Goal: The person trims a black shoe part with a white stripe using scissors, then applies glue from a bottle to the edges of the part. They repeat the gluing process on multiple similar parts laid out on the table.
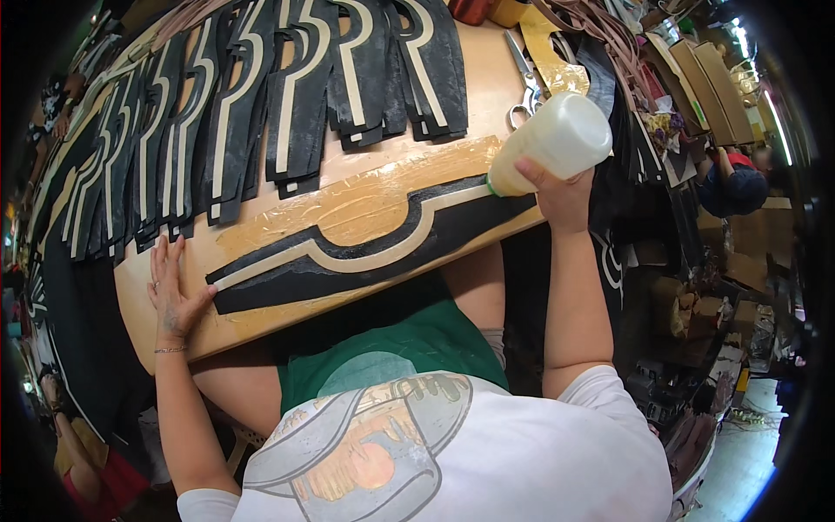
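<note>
A long black curved piece of material with a beige strip along it lies across the near part of the table. My left hand rests with fingers spread at its left end, the thumb touching the tip. In my right hand is a whitish plastic squeeze bottle, held tilted with its base up. The bottle's green nozzle end points down at the piece's right end; whether it touches cannot be made out. Under the piece is a glossy, smeared patch of tabletop.
Several similar black pieces with beige strips lie overlapped along the far side of the table. Scissors and yellow sheet material sit at the far right. Cardboard boxes and a person in a dark cap are farther right.
</note>
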`<action>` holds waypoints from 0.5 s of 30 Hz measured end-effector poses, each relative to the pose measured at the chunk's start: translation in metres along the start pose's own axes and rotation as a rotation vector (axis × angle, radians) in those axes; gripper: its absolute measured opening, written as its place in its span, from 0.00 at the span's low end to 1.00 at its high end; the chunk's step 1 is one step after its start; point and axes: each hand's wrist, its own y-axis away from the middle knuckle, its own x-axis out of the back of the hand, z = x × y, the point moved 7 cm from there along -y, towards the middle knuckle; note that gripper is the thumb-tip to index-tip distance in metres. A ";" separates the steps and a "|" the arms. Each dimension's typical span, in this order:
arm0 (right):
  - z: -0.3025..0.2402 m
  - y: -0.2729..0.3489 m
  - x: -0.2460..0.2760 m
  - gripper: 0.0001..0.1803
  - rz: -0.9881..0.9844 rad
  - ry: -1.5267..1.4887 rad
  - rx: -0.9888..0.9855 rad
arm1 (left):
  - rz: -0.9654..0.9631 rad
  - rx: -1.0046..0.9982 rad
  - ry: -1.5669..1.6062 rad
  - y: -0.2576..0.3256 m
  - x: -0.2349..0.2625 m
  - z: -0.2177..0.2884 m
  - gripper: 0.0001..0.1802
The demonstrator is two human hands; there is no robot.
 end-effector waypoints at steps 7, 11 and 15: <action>-0.027 0.024 -0.080 0.32 -0.023 0.048 0.234 | 0.005 -0.015 0.027 0.000 0.000 -0.002 0.48; -0.002 -0.001 -0.022 0.29 0.002 -0.022 0.022 | -0.014 0.034 0.019 0.002 0.002 0.001 0.48; -0.007 0.003 -0.039 0.31 -0.104 0.100 0.046 | -0.001 -0.001 0.029 0.000 0.001 -0.001 0.48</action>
